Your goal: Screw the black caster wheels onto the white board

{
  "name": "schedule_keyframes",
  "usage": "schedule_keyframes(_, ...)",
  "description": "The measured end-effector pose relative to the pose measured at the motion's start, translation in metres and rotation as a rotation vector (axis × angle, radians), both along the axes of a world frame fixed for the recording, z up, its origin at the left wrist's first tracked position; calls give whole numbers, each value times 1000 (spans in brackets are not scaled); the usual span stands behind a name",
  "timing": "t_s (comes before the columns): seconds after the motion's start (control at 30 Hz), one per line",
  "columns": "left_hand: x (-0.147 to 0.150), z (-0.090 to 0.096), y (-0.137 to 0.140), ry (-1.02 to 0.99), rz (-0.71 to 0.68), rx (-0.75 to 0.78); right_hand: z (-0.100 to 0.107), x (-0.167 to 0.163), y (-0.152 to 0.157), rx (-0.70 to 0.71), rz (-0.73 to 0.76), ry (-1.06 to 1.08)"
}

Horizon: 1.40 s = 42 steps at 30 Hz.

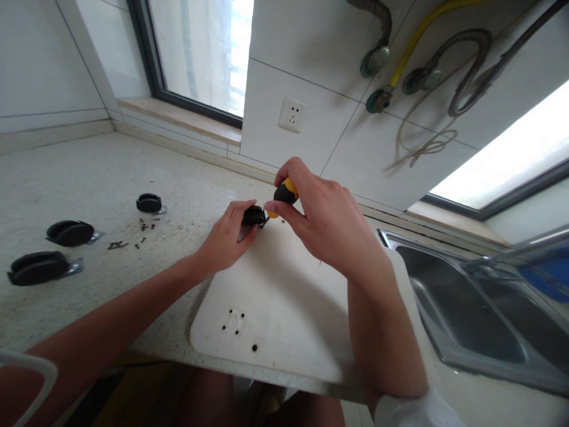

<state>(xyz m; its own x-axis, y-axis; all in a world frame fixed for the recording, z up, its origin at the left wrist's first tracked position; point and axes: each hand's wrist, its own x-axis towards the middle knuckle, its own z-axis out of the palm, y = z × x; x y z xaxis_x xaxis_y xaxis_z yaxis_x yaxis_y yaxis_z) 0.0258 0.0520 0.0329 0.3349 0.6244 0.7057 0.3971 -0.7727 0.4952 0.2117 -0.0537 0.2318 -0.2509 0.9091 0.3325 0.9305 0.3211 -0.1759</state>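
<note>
My left hand is closed round a black caster wheel at the far left corner of a white board. In my right hand is a yellow and black screwdriver, gripped by its handle. Its shaft slants down to the left beside the caster; the tip's exact contact is hidden. The board lies flat on the counter, with a cluster of small screw holes near its front left corner. Several dark screws are scattered to the left of my left hand.
Three more casters, one near the screws and two farther left, rest on the speckled counter. A steel sink is at the right. A wall socket, pipe valves and hoses are on the tiled wall behind.
</note>
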Motion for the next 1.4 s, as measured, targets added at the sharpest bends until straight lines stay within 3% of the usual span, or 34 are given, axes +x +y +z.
schedule_keyframes(0.63, 1, -3, 2, -7, 9, 19, 1, -1, -2, 29, 25, 27)
schedule_keyframes(0.7, 1, -4, 2, -11, 11, 28, 10, 1, -16, 122, 17, 94)
schedule_keyframes(0.8, 1, -4, 4, -14, 6, 19, 21, 7, -37, 381, -40, 254)
schedule_keyframes(0.87, 1, -4, 5, -18, 4, 3, 19, 11, -38, 536, -51, 400)
schedule_keyframes(0.93, 0, -4, 5, -23, -1, -16, 2, 14, -22, 629, -30, 594)
schedule_keyframes(1.03, 2, -6, 2, -46, -20, -45, -49, 12, 24, 703, -99, 964)
schedule_keyframes(1.07, 3, -6, 1, -61, -27, -55, -70, 10, 39, 639, -149, 1128)
schedule_keyframes(1.17, 4, 3, 2, -110, -45, -83, -129, 5, 73, 530, -247, 1285)
schedule_keyframes(1.23, -6, 19, 10, -112, -12, -107, -157, 4, 81, 469, -271, 1380)
schedule_keyframes(1.3, -29, 43, 27, -47, 92, -157, -171, 5, 81, 432, -266, 1456)
schedule_keyframes(1.4, -92, 75, 60, 296, 291, -336, -177, 9, 79, 421, -248, 1535)
